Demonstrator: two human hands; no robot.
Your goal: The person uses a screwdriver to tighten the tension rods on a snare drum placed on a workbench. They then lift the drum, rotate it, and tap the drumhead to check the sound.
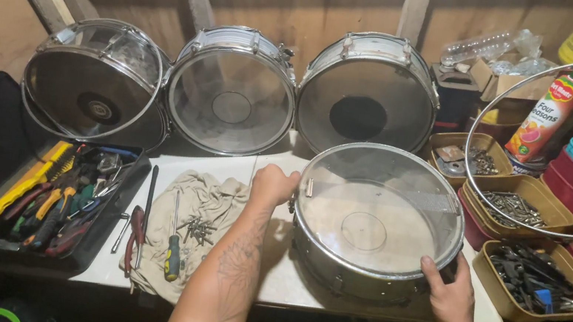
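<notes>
Both hands grip 1 snare drum on the white surface: left hand on its left rim, right hand at its near-right edge.

Four snare drums stood in view: three leaned against the wooden wall, the left drum, the middle drum and the right drum, and one front drum lay flat on the desk. Two hands were on it, the left hand and the right hand. One loose metal hoop hung at the right. One open toolbox, one beige cloth, one screwdriver and one juice carton were there. At least four brown trays of hardware sat at the right.
</notes>
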